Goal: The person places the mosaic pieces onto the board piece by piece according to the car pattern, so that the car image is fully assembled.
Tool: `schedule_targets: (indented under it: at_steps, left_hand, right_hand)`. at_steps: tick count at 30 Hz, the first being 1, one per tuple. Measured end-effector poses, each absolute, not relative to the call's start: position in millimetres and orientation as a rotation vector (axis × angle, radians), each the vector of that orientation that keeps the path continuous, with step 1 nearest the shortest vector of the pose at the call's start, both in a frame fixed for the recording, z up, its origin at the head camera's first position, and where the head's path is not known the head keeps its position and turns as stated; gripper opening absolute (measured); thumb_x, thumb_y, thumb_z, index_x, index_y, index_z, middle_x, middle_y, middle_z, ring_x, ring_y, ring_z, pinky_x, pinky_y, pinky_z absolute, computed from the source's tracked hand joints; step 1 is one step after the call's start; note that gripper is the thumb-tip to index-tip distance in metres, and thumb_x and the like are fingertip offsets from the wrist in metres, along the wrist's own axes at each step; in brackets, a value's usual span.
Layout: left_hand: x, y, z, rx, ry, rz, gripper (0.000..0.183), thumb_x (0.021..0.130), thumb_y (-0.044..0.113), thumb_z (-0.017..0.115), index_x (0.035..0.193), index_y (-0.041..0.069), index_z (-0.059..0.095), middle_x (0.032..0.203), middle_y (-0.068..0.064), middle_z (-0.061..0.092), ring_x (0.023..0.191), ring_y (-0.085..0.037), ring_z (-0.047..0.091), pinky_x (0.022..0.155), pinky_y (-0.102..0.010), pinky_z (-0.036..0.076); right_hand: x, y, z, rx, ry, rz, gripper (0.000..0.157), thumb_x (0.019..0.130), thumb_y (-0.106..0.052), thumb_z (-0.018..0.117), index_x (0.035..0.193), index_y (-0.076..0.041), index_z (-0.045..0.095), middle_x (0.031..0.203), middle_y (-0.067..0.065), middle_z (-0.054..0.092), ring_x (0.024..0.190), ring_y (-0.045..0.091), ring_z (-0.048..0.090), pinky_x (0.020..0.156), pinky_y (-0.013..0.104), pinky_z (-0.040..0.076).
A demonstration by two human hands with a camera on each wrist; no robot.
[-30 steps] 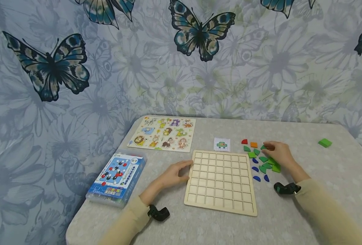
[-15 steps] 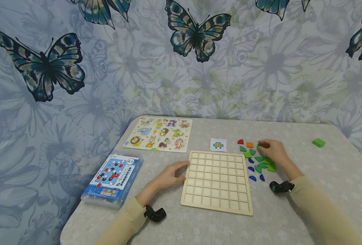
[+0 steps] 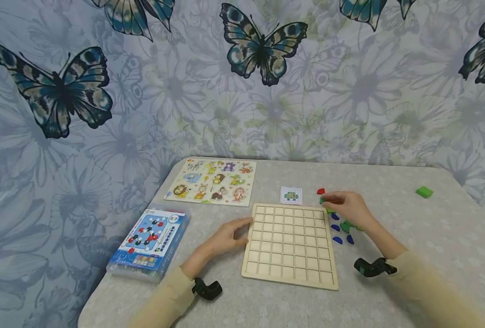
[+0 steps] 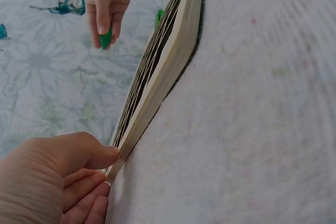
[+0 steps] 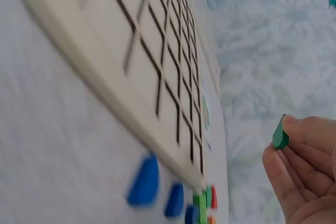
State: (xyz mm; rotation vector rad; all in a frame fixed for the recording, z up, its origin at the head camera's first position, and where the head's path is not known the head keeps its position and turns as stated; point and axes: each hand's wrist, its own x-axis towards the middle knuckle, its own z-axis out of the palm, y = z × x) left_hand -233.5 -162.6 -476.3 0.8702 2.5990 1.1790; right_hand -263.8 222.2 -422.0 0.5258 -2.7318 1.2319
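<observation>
So the right hand (image 3: 347, 205) has slid left since half a second ago, off the heap of loose pieces and over toward the board's far right corner, and a small green piece (image 5: 281, 134) has come along with it. It's pinched between thumb and fingertip, up in the air, well off the bench (image 3: 275, 307). The left hand (image 3: 227, 236) hasn't really budged: thumb and fingers set wide apart, touching the left edge of the wooden grid board (image 3: 289, 248), which lies flat in the middle with bare squares.

Just past the board's right edge you've got four blue pieces (image 3: 335, 228), plus some green ones (image 3: 346, 226) partly hidden under the right hand in the head view. A red piece (image 3: 321, 191) sits near that hand's fingertips. The little pattern card (image 3: 291, 195) is just behind the board's far edge.

Elsewhere: animal puzzle (image 3: 209, 181) far left, boxed set (image 3: 150, 241) nearer on the left, a green block (image 3: 424, 192) off on its own to the right, and a butterfly wall (image 3: 177, 100) behind.
</observation>
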Motion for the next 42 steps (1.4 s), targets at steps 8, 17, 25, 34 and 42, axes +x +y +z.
schedule_targets:
  at_steps: [8, 17, 25, 34, 42]
  left_hand:
    - [-231.4, -165.5, -477.2, 0.866, 2.59, 1.192, 0.061, 0.089, 0.011, 0.065, 0.144, 0.004, 0.04, 0.143, -0.014, 0.042, 0.132, -0.029, 0.036, 0.105, -0.045, 0.034]
    - [-233.7, -166.8, -475.6, 0.881, 2.601, 1.185, 0.059, 0.089, 0.011, 0.064, 0.144, 0.005, 0.04, 0.144, -0.011, 0.041, 0.133, -0.026, 0.035, 0.106, -0.04, 0.034]
    - [-231.9, -163.2, -476.0, 0.904, 2.593, 1.191, 0.06, 0.089, 0.008, 0.064, 0.143, 0.002, 0.04, 0.143, -0.013, 0.042, 0.133, -0.028, 0.035, 0.106, -0.043, 0.033]
    - [-231.5, -163.9, -476.4, 0.902, 2.582, 1.213, 0.061, 0.089, 0.009, 0.065, 0.144, 0.003, 0.04, 0.143, -0.012, 0.041, 0.133, -0.028, 0.035, 0.106, -0.044, 0.033]
    - [-232.7, -164.8, -478.3, 0.903, 2.586, 1.196, 0.06, 0.089, 0.01, 0.065, 0.144, 0.004, 0.04, 0.144, -0.012, 0.041, 0.134, -0.027, 0.034, 0.107, -0.044, 0.032]
  right_hand:
    - [-240.6, 181.9, -437.2, 0.658, -2.707, 1.348, 0.036, 0.086, -0.02, 0.071, 0.114, 0.002, 0.067, 0.101, 0.01, 0.069, 0.085, 0.02, 0.066, 0.071, 0.028, 0.055]
    - [-238.3, 160.1, -451.6, 0.707, -2.718, 1.326, 0.028, 0.085, -0.012, 0.071, 0.112, -0.001, 0.069, 0.104, 0.01, 0.068, 0.088, 0.02, 0.066, 0.074, 0.03, 0.055]
    - [-233.9, 155.2, -476.0, 0.763, -2.628, 1.26, 0.028, 0.082, -0.011, 0.074, 0.109, -0.005, 0.071, 0.107, 0.008, 0.068, 0.095, 0.022, 0.064, 0.076, 0.026, 0.054]
    - [-229.5, 154.7, -478.7, 0.787, -2.59, 1.049, 0.03, 0.079, -0.011, 0.077, 0.108, -0.006, 0.072, 0.105, 0.006, 0.068, 0.095, 0.022, 0.061, 0.078, 0.04, 0.052]
    - [-227.6, 154.6, -477.4, 0.805, -2.607, 0.997, 0.029, 0.079, -0.009, 0.077, 0.108, -0.004, 0.072, 0.105, 0.008, 0.068, 0.097, 0.025, 0.061, 0.079, 0.042, 0.052]
